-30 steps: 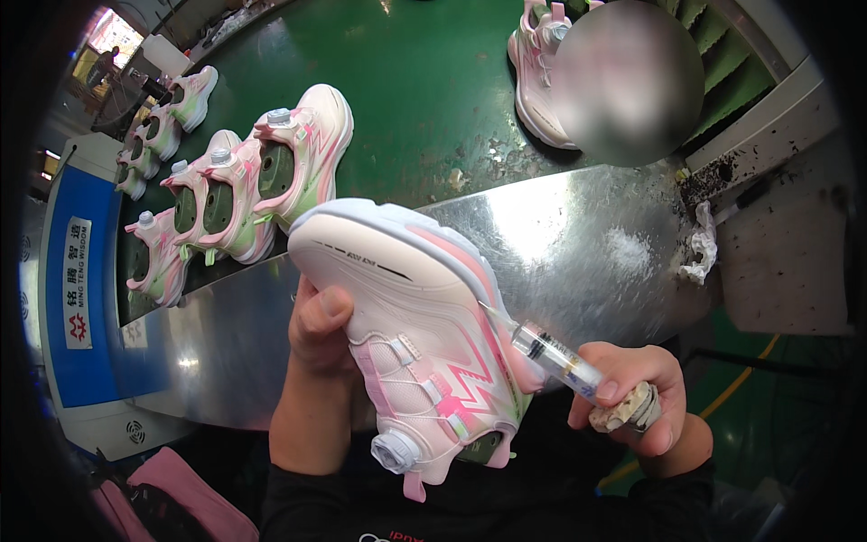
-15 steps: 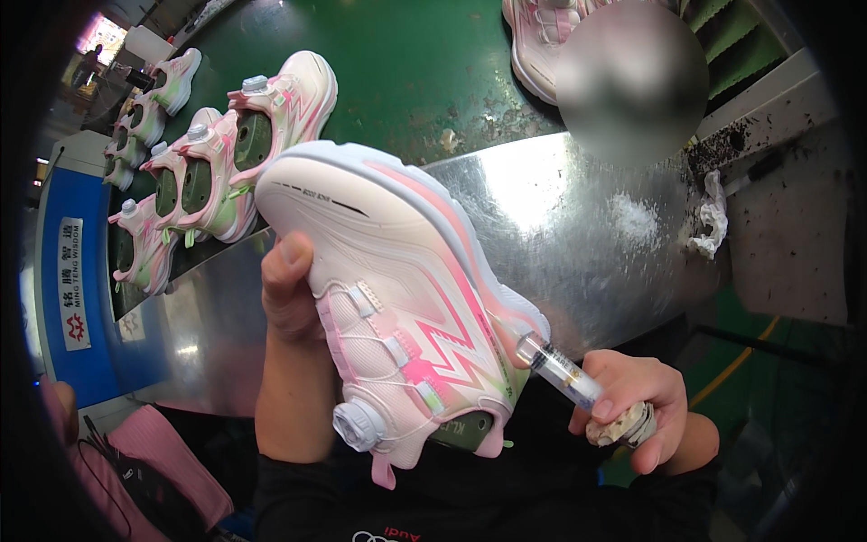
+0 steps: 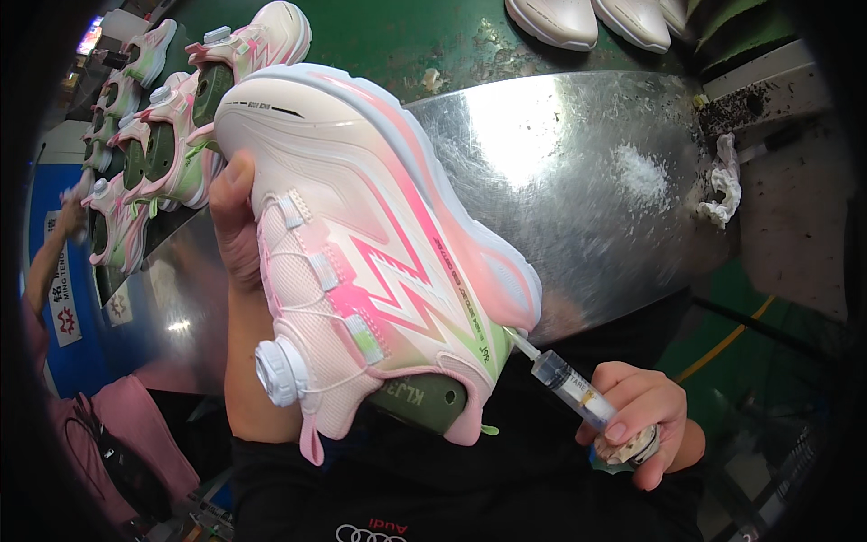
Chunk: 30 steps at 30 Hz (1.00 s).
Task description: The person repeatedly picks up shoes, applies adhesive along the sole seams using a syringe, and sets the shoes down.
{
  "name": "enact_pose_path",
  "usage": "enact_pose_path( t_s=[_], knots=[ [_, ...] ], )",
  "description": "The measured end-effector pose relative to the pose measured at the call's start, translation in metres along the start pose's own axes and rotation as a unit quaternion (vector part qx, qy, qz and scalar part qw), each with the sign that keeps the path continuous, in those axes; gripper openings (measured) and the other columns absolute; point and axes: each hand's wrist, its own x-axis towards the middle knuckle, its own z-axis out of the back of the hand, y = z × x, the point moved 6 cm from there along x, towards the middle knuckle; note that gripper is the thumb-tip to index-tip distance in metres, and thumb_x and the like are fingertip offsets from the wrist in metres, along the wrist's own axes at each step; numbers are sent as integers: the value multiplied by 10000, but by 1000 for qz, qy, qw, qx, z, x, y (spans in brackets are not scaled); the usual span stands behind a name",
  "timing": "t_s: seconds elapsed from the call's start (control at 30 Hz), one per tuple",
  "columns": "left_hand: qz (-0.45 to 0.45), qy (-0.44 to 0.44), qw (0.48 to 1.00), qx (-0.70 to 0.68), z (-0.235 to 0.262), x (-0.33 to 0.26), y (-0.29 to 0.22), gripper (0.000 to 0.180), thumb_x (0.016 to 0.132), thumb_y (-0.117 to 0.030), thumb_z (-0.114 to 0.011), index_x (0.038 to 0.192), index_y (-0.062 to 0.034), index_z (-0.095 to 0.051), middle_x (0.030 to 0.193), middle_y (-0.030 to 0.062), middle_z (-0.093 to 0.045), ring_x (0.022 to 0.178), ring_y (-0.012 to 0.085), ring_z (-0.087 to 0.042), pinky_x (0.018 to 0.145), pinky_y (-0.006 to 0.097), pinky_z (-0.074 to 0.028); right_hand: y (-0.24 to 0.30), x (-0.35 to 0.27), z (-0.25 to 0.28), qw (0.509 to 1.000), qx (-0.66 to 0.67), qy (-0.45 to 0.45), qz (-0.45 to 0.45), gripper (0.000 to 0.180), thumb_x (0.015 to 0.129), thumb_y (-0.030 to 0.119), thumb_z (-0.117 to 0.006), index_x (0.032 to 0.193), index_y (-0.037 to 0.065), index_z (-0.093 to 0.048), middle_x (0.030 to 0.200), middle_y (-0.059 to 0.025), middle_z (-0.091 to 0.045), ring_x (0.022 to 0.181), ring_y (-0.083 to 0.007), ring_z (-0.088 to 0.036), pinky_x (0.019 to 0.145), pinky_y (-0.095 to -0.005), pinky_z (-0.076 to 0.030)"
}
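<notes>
Most fingers of the left hand [image 3: 237, 217] are hidden behind the raised shoe [image 3: 348, 239]. Toward the right edge of the green belt [image 3: 388, 36], pale shoes [image 3: 555, 25] are cut off above; past its left edge, a co-worker's hand [image 3: 76, 206] blurs. Whether the tip of the syringe [image 3: 571, 388] touches is too small to tell.

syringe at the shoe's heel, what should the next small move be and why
Probably ease the syringe tip slightly along the heel of the shoe: the tip appears to sit where upper meets sole, the right hand grips the syringe's rear, and the left hand holds the shoe near its toe.
</notes>
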Motion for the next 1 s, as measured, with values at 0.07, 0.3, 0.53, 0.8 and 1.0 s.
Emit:
enact_pose_path(
  t_s=[0.07,0.3,0.53,0.8,1.0],
  knots=[
    [8,-13,1000,-25,2,-1,2,513,833,-321,-545,1215,12,-461,1125,163,-578,1013,257,-575,889,393,-465,-4,-5,3,1000,-1,-1,-3,472,749,457,-707,986,58,-621,774,-83,-663,634,-172,-597,540,-268,-316],
    [28,-34,999,-3,5,2,3,515,833,-348,-553,1211,-9,-468,1116,154,-583,995,246,-585,874,384,-476,-12,-7,4,999,-4,-10,38,488,734,408,-727,991,5,-630,777,-68,-657,603,-166,-517,536,-285,-324],
    [58,-99,992,61,17,-1,2,465,837,-388,-556,1166,-62,-532,1123,119,-597,990,274,-594,884,437,-469,-20,-10,10,998,-36,-8,57,481,722,400,-737,991,15,-633,784,-55,-654,599,-159,-511,535,-285,-323],
    [-8,-125,916,380,23,-53,-30,509,871,-378,-497,1201,8,-454,1112,171,-574,974,290,-592,895,431,-456,-30,-6,13,997,-45,-12,64,459,739,359,-730,1041,33,-614,824,-21,-665,618,-124,-547,562,-270,-328],
    [8,-73,885,460,20,-82,-38,598,719,-206,-694,1215,-7,-426,1121,157,-558,1022,290,-562,895,399,-455,-36,2,5,994,-58,-36,84,456,733,379,-742,1013,40,-622,790,-35,-648,587,-129,-504,539,-281,-299]
  ],
)
